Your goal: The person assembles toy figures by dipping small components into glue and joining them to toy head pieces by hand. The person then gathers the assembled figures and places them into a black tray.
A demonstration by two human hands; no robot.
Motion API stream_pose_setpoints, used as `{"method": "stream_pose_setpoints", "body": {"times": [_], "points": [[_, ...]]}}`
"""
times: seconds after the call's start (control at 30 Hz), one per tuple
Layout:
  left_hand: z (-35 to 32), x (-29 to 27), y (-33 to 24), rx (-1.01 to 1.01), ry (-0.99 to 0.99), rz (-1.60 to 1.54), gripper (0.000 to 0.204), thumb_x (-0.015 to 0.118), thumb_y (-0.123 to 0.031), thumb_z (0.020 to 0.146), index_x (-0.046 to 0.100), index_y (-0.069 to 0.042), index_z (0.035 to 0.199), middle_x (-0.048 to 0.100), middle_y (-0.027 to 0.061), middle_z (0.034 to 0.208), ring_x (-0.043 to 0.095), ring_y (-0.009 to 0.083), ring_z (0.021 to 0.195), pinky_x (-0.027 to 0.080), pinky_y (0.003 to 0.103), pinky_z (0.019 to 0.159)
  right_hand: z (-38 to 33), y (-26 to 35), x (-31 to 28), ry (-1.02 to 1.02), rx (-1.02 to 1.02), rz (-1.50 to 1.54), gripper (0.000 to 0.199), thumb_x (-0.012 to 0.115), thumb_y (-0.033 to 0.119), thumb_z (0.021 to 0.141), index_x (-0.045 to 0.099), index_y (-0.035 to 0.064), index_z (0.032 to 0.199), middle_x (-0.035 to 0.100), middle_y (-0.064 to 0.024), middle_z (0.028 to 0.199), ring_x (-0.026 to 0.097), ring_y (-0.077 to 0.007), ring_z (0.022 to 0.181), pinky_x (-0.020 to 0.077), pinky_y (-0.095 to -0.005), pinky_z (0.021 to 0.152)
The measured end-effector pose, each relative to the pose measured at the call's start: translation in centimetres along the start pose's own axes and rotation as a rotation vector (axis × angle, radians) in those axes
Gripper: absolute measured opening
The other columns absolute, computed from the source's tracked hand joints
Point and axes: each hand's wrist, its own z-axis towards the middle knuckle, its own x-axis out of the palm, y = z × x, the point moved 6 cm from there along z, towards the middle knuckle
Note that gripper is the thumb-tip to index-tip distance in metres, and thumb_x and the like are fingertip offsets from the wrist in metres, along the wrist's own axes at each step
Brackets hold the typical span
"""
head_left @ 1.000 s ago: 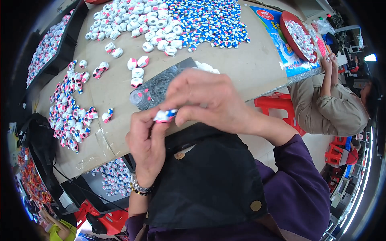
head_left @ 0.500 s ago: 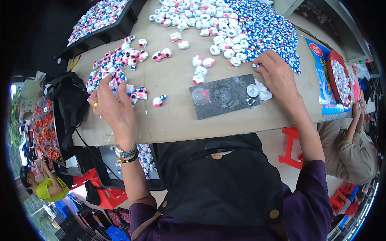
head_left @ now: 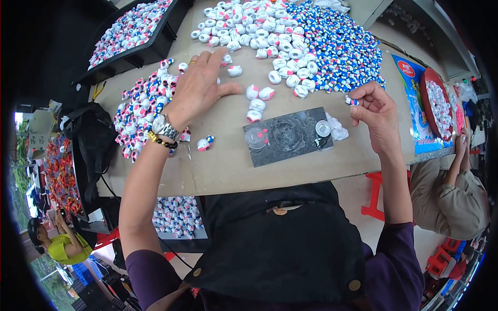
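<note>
Between the thumb and fingertips of my right hand [head_left: 377, 115] is a small blue-and-white figurine piece [head_left: 352, 101], held just right of the blue pile. My left hand [head_left: 201, 85] reaches over the table with fingers stretched and thumb apart, beside loose white-and-pink heads [head_left: 235, 71]. Nothing shows in its grip, though its palm side is partly hidden. A dark rectangular slab [head_left: 288, 136] lies between the hands, carrying a clear round dish [head_left: 256, 138] with pink bits and a small round lidded pot [head_left: 322, 128]. A joined figurine [head_left: 205, 143] rests left of the slab.
Piles of white heads [head_left: 244, 31] and blue pieces [head_left: 340, 46] cover the back. Assembled figurines [head_left: 140, 111] heap at left near a black tray [head_left: 150, 50], pliers [head_left: 97, 91] and a black bag [head_left: 91, 135]. A red basket [head_left: 428, 110] stands right; co-workers sit at both sides.
My left hand has moved right and away from me, from the figurine heap towards the loose white heads. My right hand has lifted off the blue pile with a piece, shifting slightly right and nearer.
</note>
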Motion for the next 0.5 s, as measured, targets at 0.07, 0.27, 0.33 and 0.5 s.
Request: {"method": "stream_pose_setpoints", "body": {"times": [0.07,0.27,0.33,0.5], "points": [[0.6,0.2,-0.5,0.031,-0.006,0.013,0.075,0.072,-0.049,0.074,0.048,-0.002,0.127,0.057,0.0186,0.105,0.057,0.0372,0.096,0.048,0.044,0.078,-0.3,0.1,-0.2,-0.005,-0.016,0.03,0.019,0.068,-0.004,0.08,0.058,0.0008,0.095,0.059,-0.0036,0.088,0.056,-0.0079,0.072,0.048,-0.0224,0.057],[1.2,1.5,-0.8,0.082,0.078,0.047,0.047,0.067,-0.039,0.083,0.051,-0.008,0.113,0.057,0.0114,0.098,0.059,0.0333,0.086,0.047,0.041,0.069,-0.5,0.3,0.4,0.017,0.048,0.166,0.015,0.066,-0.005,0.081,0.063,0.0002,0.094,0.06,-0.0062,0.095,0.059,-0.0117,0.076,0.0509,-0.0264,0.068],[1.3,1.2,-0.7,0.142,0.033,-0.007,0.038,0.064,-0.038,0.086,0.053,-0.009,0.108,0.056,0.0126,0.091,0.06,0.0328,0.081,0.047,0.044,0.064,-0.5,0.5,0.4,0.003,0.028,0.191,0.014,0.064,-0.008,0.081,0.067,-0.0013,0.093,0.062,-0.0056,0.093,0.062,-0.0123,0.075,0.0515,-0.0263,0.072],[1.4,0.7,-0.9,0.196,-0.005,-0.152,0.031,0.067,-0.029,0.084,0.06,-0.008,0.105,0.06,0.013,0.091,0.061,0.0331,0.08,0.048,0.041,0.067,-0.7,0.5,0.2,-0.056,0.049,0.214,0.016,0.065,-0.007,0.081,0.066,-0.0017,0.096,0.063,-0.006,0.093,0.062,-0.0116,0.074,0.0516,-0.0252,0.072]]}}
